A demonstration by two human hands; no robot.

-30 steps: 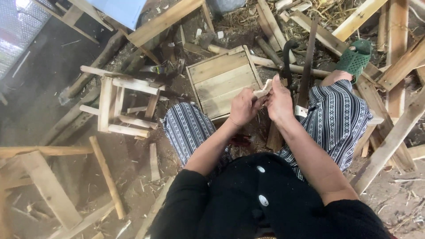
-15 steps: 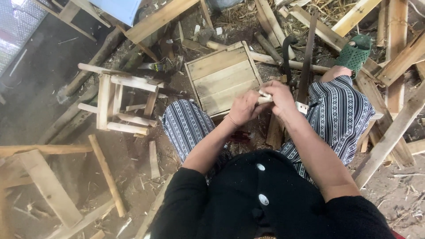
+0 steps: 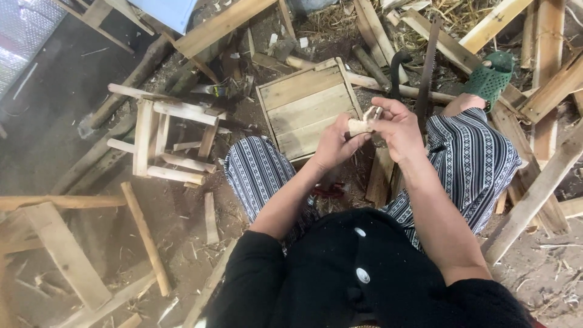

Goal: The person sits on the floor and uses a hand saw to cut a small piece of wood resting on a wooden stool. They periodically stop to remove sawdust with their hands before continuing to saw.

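Near the upper middle of the frame, both hands meet over a small pale wood piece point(image 3: 362, 123). The left hand point(image 3: 333, 146) is curled around its lower end, and the right hand point(image 3: 398, 129) closes on it from the right, fingers bent over the top. The piece is held in the air above the person's knees, just in front of a square wooden panel point(image 3: 306, 106) that lies on the dirt floor point(image 3: 67, 97).

The person sits low, wearing striped trousers point(image 3: 467, 158) and a black top point(image 3: 364, 273), with a green sandal point(image 3: 492, 76) on the foot at the upper right. Just beyond the right hand, a saw point(image 3: 427, 64) with a dark handle lies among the scrap, its blade running up the frame.

To the left of the panel, a small unfinished stool frame point(image 3: 161, 143) of pale sticks lies on its side. Loose planks and offcuts are scattered all around: a long strip point(image 3: 144, 237) at the lower left, wider boards point(image 3: 61, 255) beside it, and more planks point(image 3: 546, 91) stacked at the right edge. Straw and shavings cover the ground at the top.
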